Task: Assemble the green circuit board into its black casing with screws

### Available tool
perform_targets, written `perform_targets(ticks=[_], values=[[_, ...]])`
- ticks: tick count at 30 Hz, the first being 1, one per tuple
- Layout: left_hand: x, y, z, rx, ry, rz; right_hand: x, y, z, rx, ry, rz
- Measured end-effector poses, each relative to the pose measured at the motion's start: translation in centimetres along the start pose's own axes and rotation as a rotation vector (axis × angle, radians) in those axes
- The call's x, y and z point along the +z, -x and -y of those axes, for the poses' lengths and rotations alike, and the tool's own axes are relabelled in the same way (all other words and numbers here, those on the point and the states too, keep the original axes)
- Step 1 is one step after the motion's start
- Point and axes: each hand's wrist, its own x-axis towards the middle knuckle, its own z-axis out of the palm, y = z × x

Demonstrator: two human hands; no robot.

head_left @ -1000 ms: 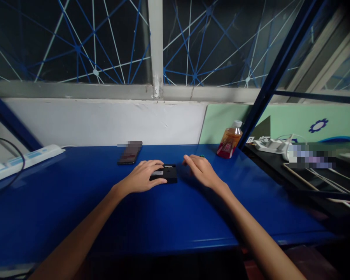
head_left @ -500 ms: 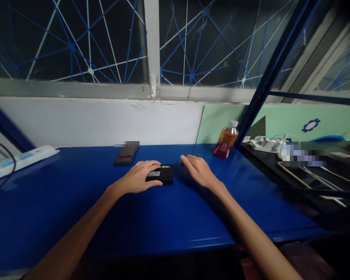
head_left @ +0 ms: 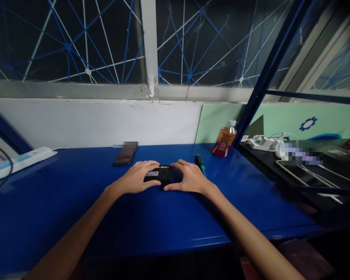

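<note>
Two bare hands meet over one black box (head_left: 163, 175), lying flat on the blue desk (head_left: 134, 233), as I see it in the head view. The left hand (head_left: 137, 177) grasps the box's left end, thumb along the near side, fingers over the far one. The right hand (head_left: 189, 178) curves around the right end, thumb and fingers apart; whether it presses on the box, I can't tell.

I'd guess the thing is fairly light and stiff, hard-shelled, perhaps a bit slick on that glossy desk. It may be fragile inside, so I'd take it by its two short ends or outer edges, away from the yellow strip (head_left: 164, 167) at its far side, and not squeeze the middle. I count one pale label (head_left: 152, 174) on top, toward the box's left.

Around the box, there is one phone (head_left: 125, 154), beyond it to the left, and one green-handled screwdriver (head_left: 200, 161), beyond it to the right, partly behind the right hand. One bottle (head_left: 223, 144) stands farther off, to the right of the box. I make out two white power strips: one (head_left: 26, 161) well to the box's left, one (head_left: 265, 144) well to its right, with loose cables nearby, too tangled to count.
</note>
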Motion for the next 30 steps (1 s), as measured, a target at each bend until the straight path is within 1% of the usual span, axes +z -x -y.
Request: perform_targets(ticks=[5, 8, 10, 13, 15, 18, 21, 23, 26, 30], values=[[0.1, 0.0, 0.3, 0.011, 0.014, -0.006, 0.8, -0.2, 0.4, -0.002, 0.076, 0.026], [-0.2, 0.2, 0.8, 0.002, 0.037, 0.020, 1.0, -0.2, 0.4, 0.000, 0.070, 0.025], [-0.6, 0.4, 1.3, -0.015, 0.033, 0.037, 1.0, -0.2, 0.4, 0.000, 0.066, 0.020], [-1.4, 0.8, 2.3, -0.079, -0.007, 0.054, 1.0, -0.2, 0.3, -0.008, 0.073, 0.015], [-1.9, 1.0, 2.9, -0.122, -0.017, 0.086, 1.0, -0.2, 0.3, -0.014, 0.079, 0.011], [-2.6, 1.3, 3.5, -0.141, -0.007, 0.105, 1.0, -0.2, 0.3, -0.020, 0.084, 0.007], [-3.4, 1.8, 3.8, -0.175, 0.006, 0.141, 1.0, -0.2, 0.3, -0.019, 0.089, 0.009], [-3.9, 2.2, 4.0, -0.216, 0.022, 0.179, 1.0, -0.2, 0.3, -0.019, 0.089, 0.011], [-4.5, 2.7, 4.2, -0.275, 0.035, 0.206, 0.9, -0.2, 0.3, -0.022, 0.083, 0.016], [-4.8, 2.9, 4.1, -0.278, 0.053, 0.223, 0.7, -0.2, 0.1, -0.012, 0.075, 0.027]])
